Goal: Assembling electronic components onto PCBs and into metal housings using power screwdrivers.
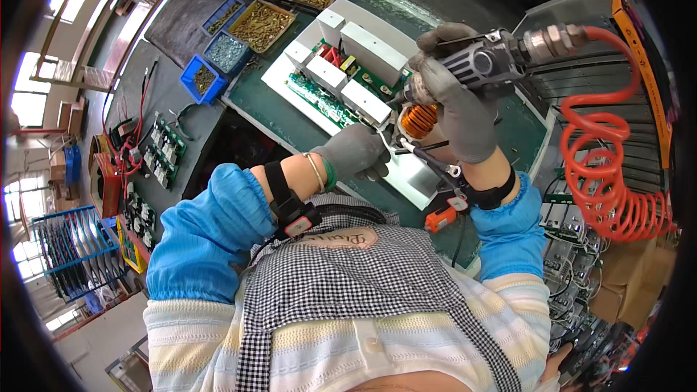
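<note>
It was an electronics assembly workshop. Blue bins (210, 96) of small metal parts stood by a green-topped bench (524, 131), bare circuit boards (161, 151) lay on a grey table (210, 117), and a coiled red hose (608, 131) ran to a power tool (486, 62). Tall windows (22, 94) and cardboard boxes (632, 283) suggested a factory floor.

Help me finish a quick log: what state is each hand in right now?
Left hand: fingers partly curled near the copper-coloured coil; whether they grip anything cannot be told.
Right hand: closed around the grey-and-black power tool.
</note>
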A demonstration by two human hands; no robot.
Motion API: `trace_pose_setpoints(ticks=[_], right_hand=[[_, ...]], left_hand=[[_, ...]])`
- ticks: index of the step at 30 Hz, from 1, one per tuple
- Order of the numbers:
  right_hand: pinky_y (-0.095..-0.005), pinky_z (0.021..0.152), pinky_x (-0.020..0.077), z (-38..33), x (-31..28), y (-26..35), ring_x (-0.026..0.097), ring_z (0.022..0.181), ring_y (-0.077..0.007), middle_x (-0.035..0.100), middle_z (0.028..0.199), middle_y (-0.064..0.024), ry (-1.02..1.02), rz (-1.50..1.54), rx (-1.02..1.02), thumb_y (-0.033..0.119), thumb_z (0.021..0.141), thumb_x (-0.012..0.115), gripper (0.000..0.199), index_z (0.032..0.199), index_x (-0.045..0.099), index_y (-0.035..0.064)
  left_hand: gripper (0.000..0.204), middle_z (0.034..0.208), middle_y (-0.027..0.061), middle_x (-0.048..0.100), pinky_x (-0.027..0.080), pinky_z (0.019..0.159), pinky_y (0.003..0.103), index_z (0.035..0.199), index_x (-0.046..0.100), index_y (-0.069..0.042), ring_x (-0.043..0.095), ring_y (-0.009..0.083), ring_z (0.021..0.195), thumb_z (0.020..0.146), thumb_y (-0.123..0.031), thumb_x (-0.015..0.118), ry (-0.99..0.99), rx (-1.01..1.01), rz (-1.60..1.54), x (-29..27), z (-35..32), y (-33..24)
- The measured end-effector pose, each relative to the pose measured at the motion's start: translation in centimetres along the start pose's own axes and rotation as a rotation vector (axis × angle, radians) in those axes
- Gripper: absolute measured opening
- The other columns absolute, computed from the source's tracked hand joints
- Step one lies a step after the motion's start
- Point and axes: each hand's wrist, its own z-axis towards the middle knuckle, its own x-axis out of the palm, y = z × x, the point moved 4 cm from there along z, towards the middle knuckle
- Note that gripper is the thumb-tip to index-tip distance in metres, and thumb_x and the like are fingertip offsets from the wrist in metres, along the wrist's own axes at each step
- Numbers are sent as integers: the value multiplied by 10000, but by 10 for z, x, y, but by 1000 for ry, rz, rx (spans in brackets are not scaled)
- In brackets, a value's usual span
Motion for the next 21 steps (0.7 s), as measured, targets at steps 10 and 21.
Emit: trace_pose_setpoints(ticks=[10,21], right_hand=[[-275,772,539,-1,-8,4,607,914,-121,616,1038,-76,50,-107,-93,-15,819,662,353,1149,543,27],[-234,621,496,17,-11,-19,614,812,-104,638,1021,-59,-125,132,-9,-13,827,643,338,1153,571,34]], left_hand=[[343,793,101,734,573,596,307,909,691,17,710,188,667,953,-179,413,-19,-25,8,0,6,3],[301,758,54,738,558,608,329,797,728,-17,701,172,654,936,-192,526,6,10,335,0,21,6]])
